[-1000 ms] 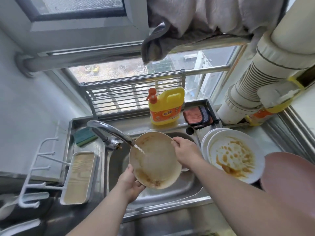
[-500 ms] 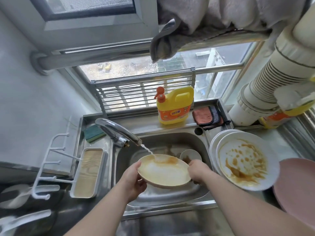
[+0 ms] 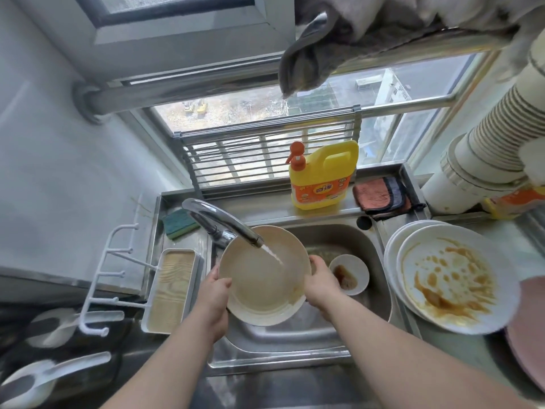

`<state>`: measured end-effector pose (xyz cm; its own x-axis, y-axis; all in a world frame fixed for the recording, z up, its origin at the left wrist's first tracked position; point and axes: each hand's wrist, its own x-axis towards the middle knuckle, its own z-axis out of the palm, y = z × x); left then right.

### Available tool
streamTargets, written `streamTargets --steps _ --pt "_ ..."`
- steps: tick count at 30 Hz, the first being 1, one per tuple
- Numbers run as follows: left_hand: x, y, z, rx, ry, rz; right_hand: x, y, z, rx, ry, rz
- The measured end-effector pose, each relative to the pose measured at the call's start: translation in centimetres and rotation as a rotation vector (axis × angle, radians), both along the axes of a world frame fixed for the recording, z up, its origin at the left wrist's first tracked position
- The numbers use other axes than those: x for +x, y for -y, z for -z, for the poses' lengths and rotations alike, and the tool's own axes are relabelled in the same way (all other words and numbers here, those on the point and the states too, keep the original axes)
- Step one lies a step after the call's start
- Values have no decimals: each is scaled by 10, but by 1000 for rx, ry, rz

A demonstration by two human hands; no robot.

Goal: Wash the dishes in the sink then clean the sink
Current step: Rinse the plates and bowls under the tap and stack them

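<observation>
Item 1: round beige shallow plate (image 3: 262,278), held tilted over the stainless steel sink (image 3: 380,290) beneath the curved chrome tap (image 3: 219,221). A thin stream of water (image 3: 272,254) falls onto its inner face; a brown sauce smear sits at its lower right rim.

Item 2: left hand (image 3: 213,296), fingers curled round the plate's left rim, thumb on the inner face.

Item 3: right hand (image 3: 320,280), fingers gripping the plate's right rim.

Item 4: small white round dish (image 3: 352,276) with brown residue, lying on the sink floor just right of the right hand.

Item 5: stack of white round plates (image 3: 454,278) on the surface right of the sink; the top one is streaked with brown sauce. A pink round plate (image 3: 528,343) lies partly under its right edge.

Item 6: yellow detergent bottle (image 3: 323,175) with an orange pump, upright on the ledge behind the sink.

Item 7: folded orange and grey cloths (image 3: 382,194), on the ledge right of the bottle.

Item 8: green and yellow sponge (image 3: 180,223), on the ledge left of the tap.

Item 9: white rectangular tray (image 3: 174,289), left of the sink, beside a white hook rack (image 3: 115,276).

Item 10: grey towel (image 3: 312,45), draped over a rail above the window.
</observation>
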<state>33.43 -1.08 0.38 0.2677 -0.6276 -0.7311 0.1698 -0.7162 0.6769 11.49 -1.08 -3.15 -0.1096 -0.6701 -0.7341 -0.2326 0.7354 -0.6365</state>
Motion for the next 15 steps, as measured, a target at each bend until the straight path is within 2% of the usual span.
streamTargets --steps 4,6,10,15 --pt "-15 -4 27 132 -245 -172 -22 4 -24 -122 -152 -86" --pt "-24 -8 38 231 -364 -176 -37 7 -30 -154 -243 -162" --pt "-55 -15 40 367 -469 -161 -67 12 -46 -171 -349 -262" --pt "-70 -18 35 441 -469 -113 -91 10 -46 -82 -275 -86"
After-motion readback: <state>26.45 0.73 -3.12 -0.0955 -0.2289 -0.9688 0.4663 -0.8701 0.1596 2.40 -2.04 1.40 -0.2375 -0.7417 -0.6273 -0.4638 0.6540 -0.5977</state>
